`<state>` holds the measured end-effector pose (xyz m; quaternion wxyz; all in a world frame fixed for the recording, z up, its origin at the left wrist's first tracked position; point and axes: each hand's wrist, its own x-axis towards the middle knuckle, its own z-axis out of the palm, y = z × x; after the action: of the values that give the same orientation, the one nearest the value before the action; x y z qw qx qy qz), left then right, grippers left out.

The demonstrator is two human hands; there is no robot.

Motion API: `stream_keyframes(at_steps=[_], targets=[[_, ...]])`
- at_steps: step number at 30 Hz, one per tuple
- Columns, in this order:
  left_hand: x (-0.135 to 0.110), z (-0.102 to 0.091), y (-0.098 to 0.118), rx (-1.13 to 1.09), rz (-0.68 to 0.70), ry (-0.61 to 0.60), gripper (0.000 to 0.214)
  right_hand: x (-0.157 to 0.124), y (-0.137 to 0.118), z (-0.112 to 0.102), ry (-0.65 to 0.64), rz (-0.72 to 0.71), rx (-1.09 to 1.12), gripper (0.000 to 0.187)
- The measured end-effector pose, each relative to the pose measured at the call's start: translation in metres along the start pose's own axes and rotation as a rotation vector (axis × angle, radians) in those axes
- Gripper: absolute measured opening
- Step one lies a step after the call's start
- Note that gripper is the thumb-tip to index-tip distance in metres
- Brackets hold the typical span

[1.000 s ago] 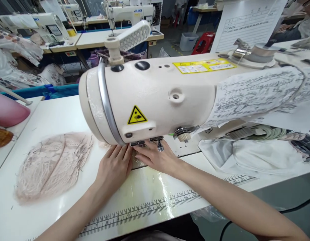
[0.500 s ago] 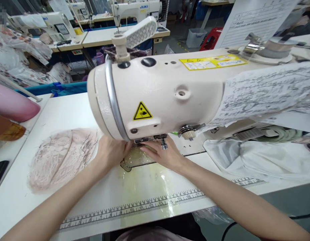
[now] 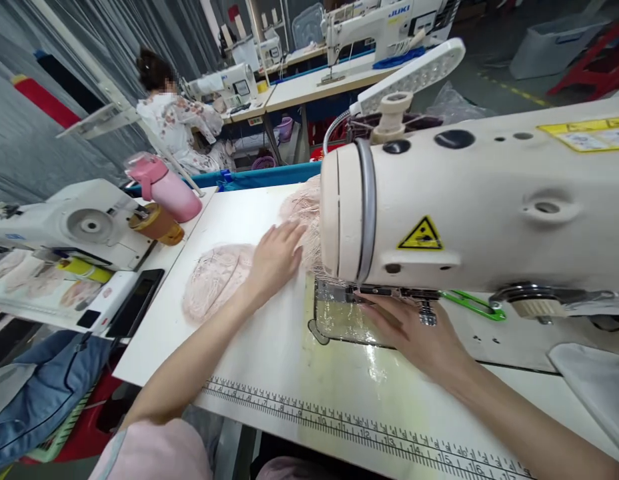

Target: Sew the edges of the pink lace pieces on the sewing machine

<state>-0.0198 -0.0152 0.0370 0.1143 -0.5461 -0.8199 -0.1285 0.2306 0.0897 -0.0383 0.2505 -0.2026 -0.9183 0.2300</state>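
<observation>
My left hand point(image 3: 279, 259) lies open left of the sewing machine's head point(image 3: 419, 207), fingers stretched and their tips at the edge of a pale pink lace piece point(image 3: 302, 203). That lace runs behind and beneath the machine head, which hides part of it. Under the head, my right hand point(image 3: 422, 333) rests near the presser foot and metal needle plate point(image 3: 339, 320). Its thumb and fingers are apart and extended; some of the fingers are hidden by the machine. Another pink lace piece point(image 3: 214, 280) lies flat on the white table point(image 3: 259, 353), left of my left forearm.
Green thread snips point(image 3: 474, 305) lie right of the needle area. White fabric point(image 3: 594, 380) is at the right. A pink bottle point(image 3: 172, 190), an amber cup point(image 3: 159, 225) and a phone point(image 3: 134, 303) stand or lie at the left. A seated person point(image 3: 177, 127) is farther back.
The view has swung left. My left hand has moved from the needle area leftward and away from me, to the lace, which now shows behind the head. My right hand stays under the machine.
</observation>
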Motion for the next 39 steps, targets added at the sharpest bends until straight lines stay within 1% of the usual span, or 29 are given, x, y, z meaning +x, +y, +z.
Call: stream_keyframes(at_steps=[2, 4, 5, 6, 7, 9, 10, 13, 15, 16, 17, 19, 20, 21, 22, 23, 24, 25, 26, 28, 30, 32, 35, 37, 39], targets=[[-0.028, -0.016, -0.018, 0.064, -0.097, 0.034, 0.035, -0.001, 0.003, 0.000, -0.004, -0.043, -0.009, 0.030], [-0.057, -0.030, -0.041, 0.134, -0.249, 0.102, 0.038, -0.002, 0.005, 0.000, -0.005, -0.080, -0.010, 0.030], [-0.070, -0.036, -0.052, 0.163, -0.333, 0.115, 0.041, -0.002, 0.005, 0.000, -0.004, -0.092, -0.013, 0.031], [-0.082, -0.040, -0.062, 0.162, -0.449, 0.095, 0.043, -0.002, 0.004, 0.000, -0.002, -0.096, -0.016, 0.031], [-0.090, -0.044, -0.071, 0.148, -0.492, 0.092, 0.039, -0.001, 0.003, -0.001, 0.001, -0.093, -0.018, 0.032], [-0.100, -0.049, -0.086, 0.097, -0.554, 0.106, 0.031, 0.001, -0.001, -0.001, 0.021, -0.076, -0.024, 0.033], [-0.102, -0.052, -0.091, 0.061, -0.564, 0.127, 0.030, 0.002, -0.004, -0.001, 0.031, -0.072, -0.026, 0.034], [-0.100, -0.063, -0.096, -0.046, -0.578, 0.229, 0.037, 0.005, -0.009, -0.001, 0.061, -0.054, -0.034, 0.041], [-0.098, -0.068, -0.086, -0.100, -0.551, 0.294, 0.042, 0.006, -0.010, 0.000, 0.066, -0.041, -0.064, 0.043], [-0.098, -0.069, -0.077, -0.121, -0.526, 0.308, 0.042, 0.007, -0.009, 0.000, 0.067, -0.036, -0.086, 0.042], [-0.099, -0.067, -0.065, -0.143, -0.491, 0.304, 0.040, 0.007, -0.009, 0.000, 0.070, -0.038, -0.107, 0.041], [-0.101, -0.057, -0.034, -0.204, -0.368, 0.205, 0.033, 0.007, -0.009, 0.000, 0.077, -0.060, -0.142, 0.038], [-0.102, -0.051, -0.017, -0.262, -0.238, 0.096, 0.028, 0.007, -0.009, 0.000, 0.083, -0.072, -0.157, 0.037], [-0.103, -0.045, 0.000, -0.328, 0.039, -0.110, 0.022, 0.007, -0.009, -0.001, 0.089, -0.081, -0.171, 0.037], [-0.104, -0.039, 0.015, -0.355, 0.255, -0.245, 0.018, 0.007, -0.009, -0.001, 0.086, -0.088, -0.183, 0.037], [-0.105, -0.034, 0.028, -0.361, 0.408, -0.319, 0.015, 0.007, -0.009, -0.002, 0.083, -0.079, -0.195, 0.037], [-0.106, -0.030, 0.039, -0.365, 0.516, -0.359, 0.013, 0.007, -0.009, -0.003, 0.080, -0.072, -0.203, 0.038], [-0.106, -0.026, 0.047, -0.364, 0.547, -0.349, 0.012, 0.008, -0.009, -0.004, 0.070, -0.089, -0.206, 0.038], [-0.106, -0.023, 0.053, -0.359, 0.527, -0.317, 0.015, 0.008, -0.009, -0.005, 0.080, -0.119, -0.202, 0.039], [-0.103, -0.017, 0.059, -0.324, 0.428, -0.232, 0.031, 0.010, -0.009, -0.007, 0.075, -0.252, -0.181, 0.042], [-0.098, -0.010, 0.062, -0.249, 0.377, -0.162, 0.043, 0.011, -0.008, -0.009, 0.086, -0.373, -0.178, 0.043], [-0.091, -0.005, 0.063, -0.194, 0.408, -0.130, 0.040, 0.012, -0.007, -0.010, 0.093, -0.416, -0.185, 0.042], [-0.081, -0.001, 0.066, -0.214, 0.474, -0.147, 0.024, 0.013, -0.004, -0.013, 0.098, -0.442, -0.186, 0.039], [-0.077, 0.000, 0.069, -0.214, 0.492, -0.133, 0.023, 0.014, -0.001, -0.014, 0.103, -0.452, -0.199, 0.036], [-0.075, 0.003, 0.072, -0.156, 0.498, -0.080, 0.026, 0.015, 0.001, -0.016, 0.105, -0.453, -0.227, 0.033]])
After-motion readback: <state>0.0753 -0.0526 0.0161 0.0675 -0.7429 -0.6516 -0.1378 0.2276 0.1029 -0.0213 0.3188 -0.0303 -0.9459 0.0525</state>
